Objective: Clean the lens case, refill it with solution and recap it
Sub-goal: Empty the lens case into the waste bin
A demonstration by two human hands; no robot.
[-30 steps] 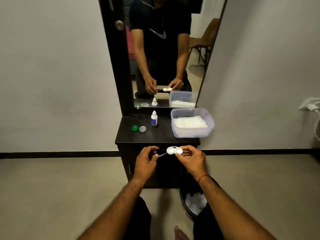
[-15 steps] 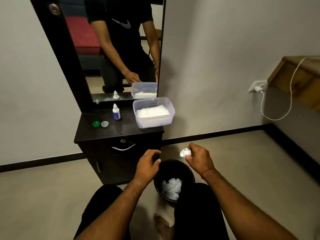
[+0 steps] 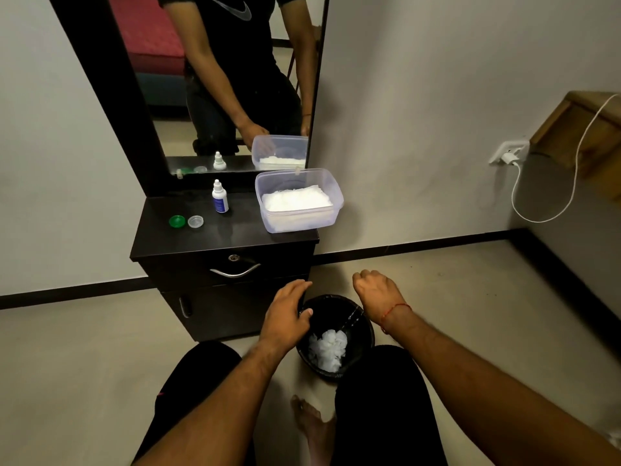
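Note:
My right hand (image 3: 376,290) is a downturned fist over the far rim of a black waste bin (image 3: 369,334) on the floor; the lens case it holds is hidden under the fingers. A thin trickle of liquid (image 3: 350,318) falls from it into the bin, onto crumpled white tissue (image 3: 327,349). My left hand (image 3: 285,317) hovers palm down over the bin's left rim, fingers loosely bent, nothing visible in it. On the dark cabinet top (image 3: 221,238) lie a green cap (image 3: 177,221) and a clear cap (image 3: 195,221), with a small white solution bottle (image 3: 220,198) standing behind them.
A clear plastic tub (image 3: 295,224) of white tissues sits at the cabinet's right corner, below a tall mirror (image 3: 215,79). The cabinet's drawer handle (image 3: 235,272) faces me. My knees flank the bin. A charger and white cable (image 3: 514,183) hang on the right wall.
I have turned from the cabinet top down to the bin. My right hand has rolled over, hiding the white lens case, and liquid now falls. My left hand has dropped to the bin's rim.

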